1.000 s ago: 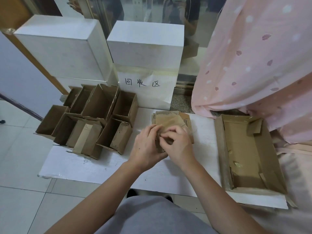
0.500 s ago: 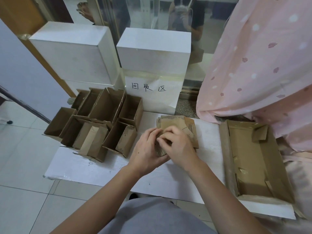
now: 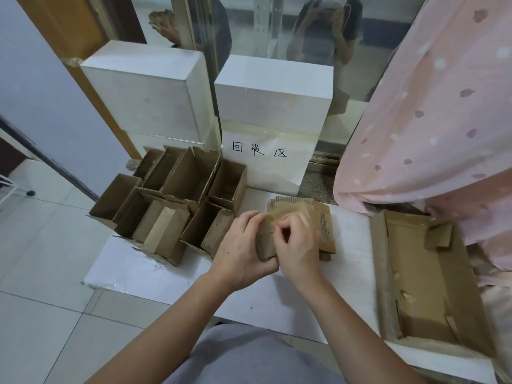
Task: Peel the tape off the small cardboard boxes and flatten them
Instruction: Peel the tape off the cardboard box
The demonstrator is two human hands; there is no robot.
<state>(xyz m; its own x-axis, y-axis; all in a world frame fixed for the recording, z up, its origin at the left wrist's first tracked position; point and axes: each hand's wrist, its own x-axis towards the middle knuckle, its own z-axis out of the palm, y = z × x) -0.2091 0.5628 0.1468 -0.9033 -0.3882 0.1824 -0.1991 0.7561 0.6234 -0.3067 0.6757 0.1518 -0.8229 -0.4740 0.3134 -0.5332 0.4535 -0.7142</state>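
Note:
A small brown cardboard box is held above the white board. My left hand grips its left side and underside with curled fingers. My right hand pinches at the box's top with thumb and forefinger; any tape there is too small to make out. Under and behind the hands lies a stack of flattened cardboard pieces. Several small open cardboard boxes stand clustered at the left of the board.
A shallow cardboard tray lies at the right. Two white blocks stand behind, one bearing a handwritten paper sign. A pink patterned cloth hangs at the right. Tiled floor is at the left.
Both hands stayed on the small box over the flattened stack. The right hand's fingers have shifted a little along the box's top.

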